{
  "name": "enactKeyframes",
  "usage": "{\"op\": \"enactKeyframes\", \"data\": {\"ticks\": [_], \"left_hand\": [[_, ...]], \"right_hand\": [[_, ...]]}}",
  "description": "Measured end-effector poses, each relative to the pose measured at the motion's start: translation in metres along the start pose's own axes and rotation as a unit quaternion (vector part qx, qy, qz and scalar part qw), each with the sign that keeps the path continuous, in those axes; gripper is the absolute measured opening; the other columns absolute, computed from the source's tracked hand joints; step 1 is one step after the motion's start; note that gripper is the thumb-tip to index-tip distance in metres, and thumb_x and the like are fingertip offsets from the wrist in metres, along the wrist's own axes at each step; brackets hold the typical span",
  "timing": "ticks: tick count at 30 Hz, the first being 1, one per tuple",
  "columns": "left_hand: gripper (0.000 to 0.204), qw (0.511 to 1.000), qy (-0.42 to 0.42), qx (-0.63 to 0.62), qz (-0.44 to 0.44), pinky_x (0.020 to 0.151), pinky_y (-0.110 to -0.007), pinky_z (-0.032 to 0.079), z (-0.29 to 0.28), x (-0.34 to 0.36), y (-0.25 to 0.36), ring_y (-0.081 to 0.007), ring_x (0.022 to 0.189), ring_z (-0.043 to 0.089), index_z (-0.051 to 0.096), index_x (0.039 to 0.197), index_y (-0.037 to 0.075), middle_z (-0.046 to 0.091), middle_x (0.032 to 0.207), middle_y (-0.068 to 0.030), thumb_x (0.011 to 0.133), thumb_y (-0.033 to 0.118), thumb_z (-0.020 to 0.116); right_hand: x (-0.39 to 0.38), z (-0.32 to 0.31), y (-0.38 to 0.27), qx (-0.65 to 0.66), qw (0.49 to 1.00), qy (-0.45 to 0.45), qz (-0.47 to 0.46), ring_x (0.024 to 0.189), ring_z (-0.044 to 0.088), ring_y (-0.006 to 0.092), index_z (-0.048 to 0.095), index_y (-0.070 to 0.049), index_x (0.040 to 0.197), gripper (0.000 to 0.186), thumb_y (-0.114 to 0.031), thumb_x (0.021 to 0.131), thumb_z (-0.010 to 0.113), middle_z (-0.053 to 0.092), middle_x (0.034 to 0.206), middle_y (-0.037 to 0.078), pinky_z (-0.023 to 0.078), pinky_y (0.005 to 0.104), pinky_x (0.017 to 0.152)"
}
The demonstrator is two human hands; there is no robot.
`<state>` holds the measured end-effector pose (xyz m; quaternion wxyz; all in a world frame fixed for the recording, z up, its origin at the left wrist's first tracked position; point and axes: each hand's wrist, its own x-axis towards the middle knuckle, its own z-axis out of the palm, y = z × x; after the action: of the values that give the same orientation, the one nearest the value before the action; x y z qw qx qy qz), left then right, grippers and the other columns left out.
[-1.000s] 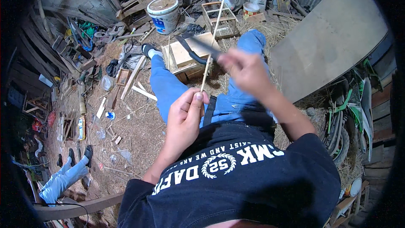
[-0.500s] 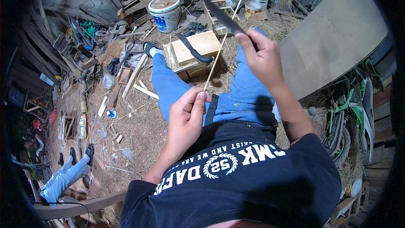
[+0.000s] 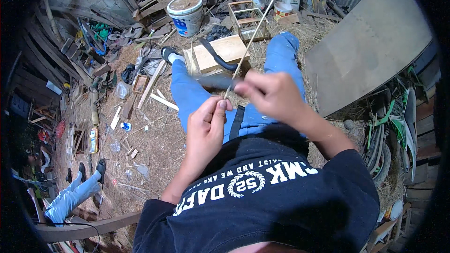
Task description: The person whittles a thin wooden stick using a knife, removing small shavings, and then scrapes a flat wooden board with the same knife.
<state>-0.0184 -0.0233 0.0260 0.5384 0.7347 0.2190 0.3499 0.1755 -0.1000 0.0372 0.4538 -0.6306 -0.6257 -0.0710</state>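
My left hand [image 3: 205, 124] is closed around the near end of a long, thin pale wooden stick [image 3: 254, 35], which slants up and away to the right. Wrapped round the handle of a large dark-bladed knife, my right hand [image 3: 276, 97] is just right of the left one. The knife's blade [image 3: 213, 82] is smeared by motion and lies across the stick, just beyond my left fingers; whether it touches the stick I cannot tell. Between my legs, a second curved knife [image 3: 220, 61] with a black handle rests on a pale wooden board [image 3: 206, 56].
Beyond the board stand a small wooden frame [image 3: 243, 3] and a white bucket [image 3: 186, 18]. A large flat panel [image 3: 365, 47] leans at the right, with a green motorbike [image 3: 393, 124] below it. Scraps of wood litter the floor at left, where another person's legs [image 3: 75, 199] show.
My right hand has come down and to the left, swinging the knife from above right to across the stick. My left hand keeps its grip in nearly the same place.
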Motion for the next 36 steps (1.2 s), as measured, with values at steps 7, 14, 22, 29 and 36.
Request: {"op": "enactKeyframes", "data": {"ticks": [7, 14, 22, 29, 36], "left_hand": [[0.016, 0.998, 0.024, 0.056, 0.017, 0.057, -0.021, 0.037, -0.002, 0.0, 0.0, -0.0031, 0.065, 0.046, 0.065, 0.1, -0.001, 0.057, 0.077, 0.0023, 0.107, 0.009, 0.055], [0.01, 0.979, 0.062, 0.18, 0.078, 0.056, -0.022, 0.036, -0.003, -0.001, 0.006, -0.0027, 0.064, 0.048, 0.067, 0.101, -0.002, 0.059, 0.076, 0.0002, 0.103, 0.003, 0.059], [0.007, 0.964, 0.09, 0.21, 0.138, 0.056, -0.024, 0.039, -0.001, 0.001, 0.01, -0.0055, 0.062, 0.049, 0.067, 0.101, -0.003, 0.058, 0.071, -0.0039, 0.1, 0.001, 0.061], [0.009, 0.959, 0.097, 0.205, 0.168, 0.056, -0.024, 0.04, 0.0, 0.0, 0.005, -0.0071, 0.061, 0.051, 0.068, 0.101, -0.003, 0.059, 0.071, -0.0051, 0.101, 0.002, 0.06], [0.008, 0.958, 0.086, 0.238, 0.135, 0.058, -0.026, 0.044, -0.005, -0.003, 0.004, -0.0101, 0.063, 0.055, 0.068, 0.101, -0.003, 0.063, 0.075, -0.0093, 0.1, 0.003, 0.062]], "right_hand": [[0.0, 0.004, -0.001, 0.013, 1.0, 0.002, 0.012, 0.05, 0.058, 0.027, 0.068, -0.006, 0.083, 0.03, -0.033, 0.097, 0.07, 0.059, 0.061, 0.015, 0.042, 0.0399, 0.047], [0.009, -0.006, -0.004, -0.026, 0.995, 0.01, 0.092, 0.051, 0.062, 0.0304, 0.072, -0.011, 0.089, 0.029, -0.038, 0.097, 0.068, 0.06, 0.06, 0.013, 0.045, 0.042, 0.047], [0.017, -0.007, -0.003, -0.045, 0.993, 0.08, 0.069, 0.055, 0.064, 0.0345, 0.064, -0.009, 0.078, 0.032, -0.035, 0.097, 0.068, 0.063, 0.064, 0.014, 0.048, 0.0425, 0.049], [0.017, -0.007, 0.002, -0.038, 0.99, 0.106, 0.085, 0.054, 0.064, 0.0344, 0.063, -0.009, 0.082, 0.031, -0.036, 0.097, 0.068, 0.061, 0.062, 0.013, 0.046, 0.0445, 0.048], [0.008, 0.002, 0.002, -0.028, 0.995, 0.077, 0.064, 0.053, 0.063, 0.0344, 0.062, -0.009, 0.08, 0.032, -0.033, 0.1, 0.065, 0.061, 0.062, 0.015, 0.044, 0.0444, 0.047]]}}
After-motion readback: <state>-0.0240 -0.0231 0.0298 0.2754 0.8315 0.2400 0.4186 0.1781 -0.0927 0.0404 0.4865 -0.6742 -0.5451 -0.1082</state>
